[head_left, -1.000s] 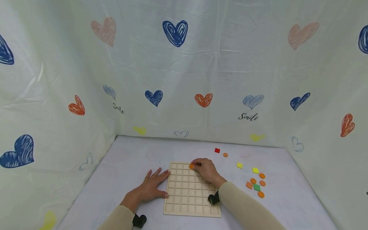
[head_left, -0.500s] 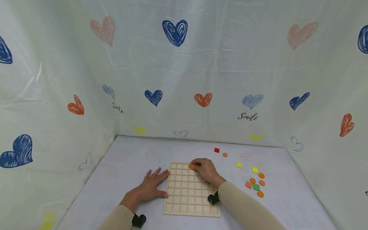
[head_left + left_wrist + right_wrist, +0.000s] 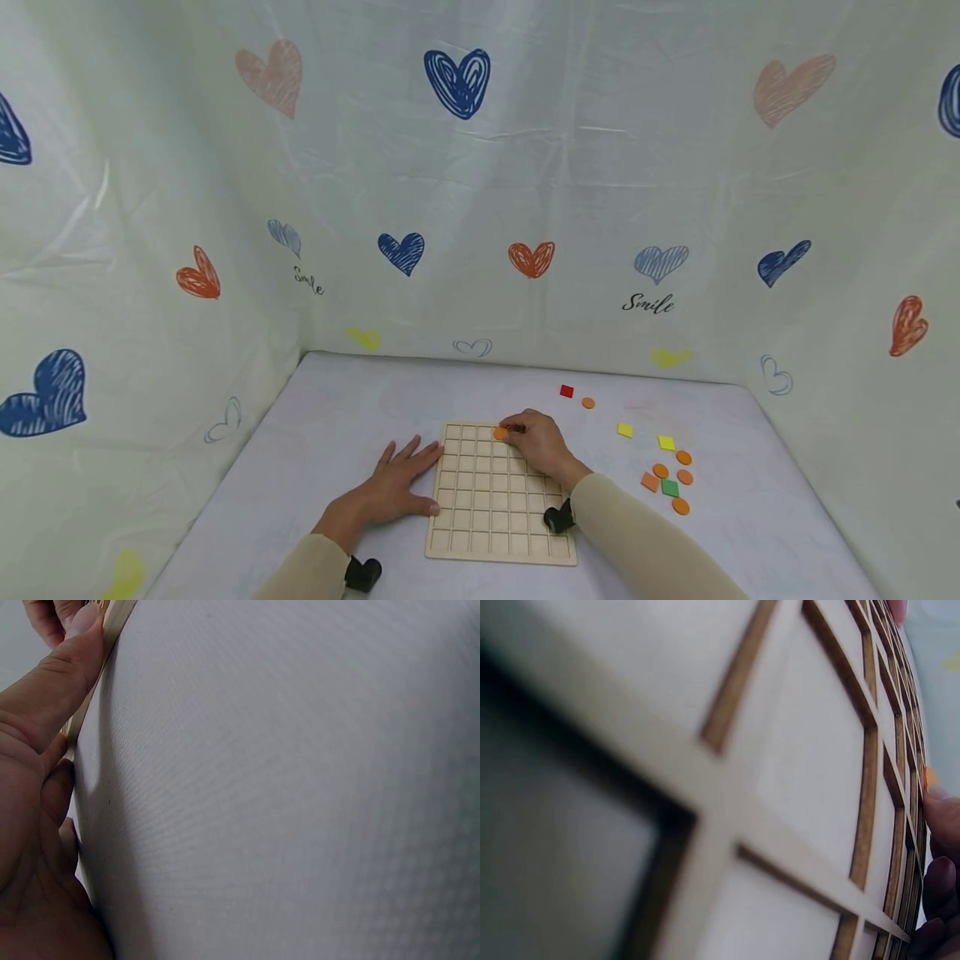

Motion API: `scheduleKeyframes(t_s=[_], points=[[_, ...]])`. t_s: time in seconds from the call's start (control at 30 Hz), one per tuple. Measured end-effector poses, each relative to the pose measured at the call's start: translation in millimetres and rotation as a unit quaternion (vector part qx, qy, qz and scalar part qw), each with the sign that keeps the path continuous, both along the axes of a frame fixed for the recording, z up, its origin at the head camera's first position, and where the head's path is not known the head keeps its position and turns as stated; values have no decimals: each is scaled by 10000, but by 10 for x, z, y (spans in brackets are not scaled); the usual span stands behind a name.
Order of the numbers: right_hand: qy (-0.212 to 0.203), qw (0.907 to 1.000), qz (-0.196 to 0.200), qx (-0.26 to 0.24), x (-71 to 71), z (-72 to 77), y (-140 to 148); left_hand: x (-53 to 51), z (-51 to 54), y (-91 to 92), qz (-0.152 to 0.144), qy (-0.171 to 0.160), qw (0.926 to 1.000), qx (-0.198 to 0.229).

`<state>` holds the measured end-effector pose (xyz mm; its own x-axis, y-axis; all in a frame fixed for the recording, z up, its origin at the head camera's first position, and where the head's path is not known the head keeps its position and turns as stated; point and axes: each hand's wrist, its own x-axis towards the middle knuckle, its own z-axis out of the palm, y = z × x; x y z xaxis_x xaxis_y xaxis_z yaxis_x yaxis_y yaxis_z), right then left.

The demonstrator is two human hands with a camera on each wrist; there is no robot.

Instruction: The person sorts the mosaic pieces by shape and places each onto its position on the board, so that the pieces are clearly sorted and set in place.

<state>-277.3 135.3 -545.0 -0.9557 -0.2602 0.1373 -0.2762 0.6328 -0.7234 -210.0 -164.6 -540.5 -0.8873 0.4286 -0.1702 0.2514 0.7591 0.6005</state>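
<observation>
A pale wooden grid board [image 3: 481, 503] lies on the table. The left hand [image 3: 390, 490] has its fingers spread, thumb and fingertips touching the board's left edge; in the left wrist view that hand [image 3: 45, 772] touches the wooden edge. Over the far part of the board, the right hand [image 3: 542, 443] pinches an orange disc [image 3: 500, 433] at a cell in the far row. The right wrist view shows the grid [image 3: 810, 742] up close, with the right hand's fingers [image 3: 946, 825] and a bit of the orange disc [image 3: 930, 778] at the right edge.
Right of the board lie a red square [image 3: 567, 391], two yellow squares [image 3: 625, 430] [image 3: 666, 443], a green square [image 3: 670, 487], an orange square [image 3: 650, 482] and several orange discs [image 3: 681, 506]. A heart-printed white curtain [image 3: 465, 183] hangs behind the table.
</observation>
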Motion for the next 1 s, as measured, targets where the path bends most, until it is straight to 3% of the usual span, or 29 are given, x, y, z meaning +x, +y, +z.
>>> scheduleKeyframes(t_s=[0.6,1.0], points=[[74,9999,73,111,-1,-14,10,6,3,3,48,-6,10000,45],[-69,9999,43,-130,-15,-23,25,6,-5,0,34,53,10000,33]])
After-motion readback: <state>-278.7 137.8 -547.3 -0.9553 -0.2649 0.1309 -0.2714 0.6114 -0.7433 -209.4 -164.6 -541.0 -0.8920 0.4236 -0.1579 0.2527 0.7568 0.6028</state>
